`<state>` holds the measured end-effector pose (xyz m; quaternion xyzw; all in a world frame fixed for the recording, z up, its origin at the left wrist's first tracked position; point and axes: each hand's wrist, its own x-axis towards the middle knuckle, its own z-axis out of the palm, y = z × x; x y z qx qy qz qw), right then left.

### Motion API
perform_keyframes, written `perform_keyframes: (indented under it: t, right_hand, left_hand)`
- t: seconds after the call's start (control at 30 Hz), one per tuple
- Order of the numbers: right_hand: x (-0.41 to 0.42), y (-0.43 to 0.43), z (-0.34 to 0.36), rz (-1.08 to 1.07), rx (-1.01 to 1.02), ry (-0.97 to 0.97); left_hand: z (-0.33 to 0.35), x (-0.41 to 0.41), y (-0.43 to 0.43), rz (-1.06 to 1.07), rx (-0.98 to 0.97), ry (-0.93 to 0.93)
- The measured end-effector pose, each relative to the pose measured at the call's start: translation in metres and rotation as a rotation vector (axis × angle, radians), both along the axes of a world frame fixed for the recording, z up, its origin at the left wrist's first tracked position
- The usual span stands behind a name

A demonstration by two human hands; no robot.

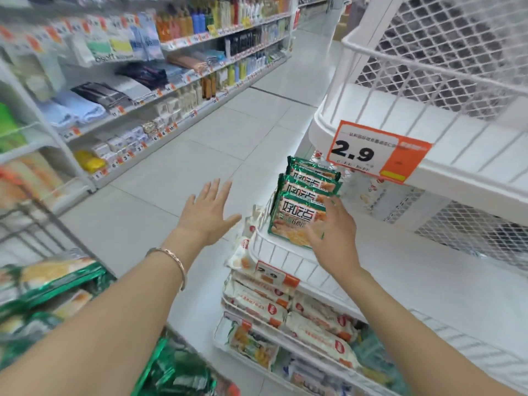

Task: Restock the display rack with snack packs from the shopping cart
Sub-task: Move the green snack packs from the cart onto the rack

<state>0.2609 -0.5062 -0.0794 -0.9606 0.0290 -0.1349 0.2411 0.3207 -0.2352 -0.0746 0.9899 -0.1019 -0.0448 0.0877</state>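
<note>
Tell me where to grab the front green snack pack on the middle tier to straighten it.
Probably pinch the front green snack pack by its upper sealed edge, coming from above. It leans back upright against the packs behind; the rack rail hides its base, and the right hand covers its lower right.

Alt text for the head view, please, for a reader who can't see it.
A person's right hand rests open on the front green snack pack in a row on a white rack tier, under a 2.9 price tag. The left hand hovers open and empty over the aisle; more green packs lie lower left.
</note>
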Motion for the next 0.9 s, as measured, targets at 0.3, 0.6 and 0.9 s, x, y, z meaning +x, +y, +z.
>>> perform_keyframes:
  t: [0.3, 0.6, 0.9]
  right_hand:
    - [-0.06, 0.142, -0.027, 0.655, -0.067, 0.115]
    - [-0.126, 0.242, -0.067, 1.084, -0.154, 0.607]
    - [-0.19, 0.279, -0.069, 1.115, 0.088, 0.949]
  left_hand:
    - [0.003, -0.16, 0.115, 0.428, 0.061, 0.128]
    - [-0.006, -0.298, 0.153, 0.846, -0.03, 0.126]
    - [-0.015, -0.373, 0.16, 1.071, -0.161, 0.061]
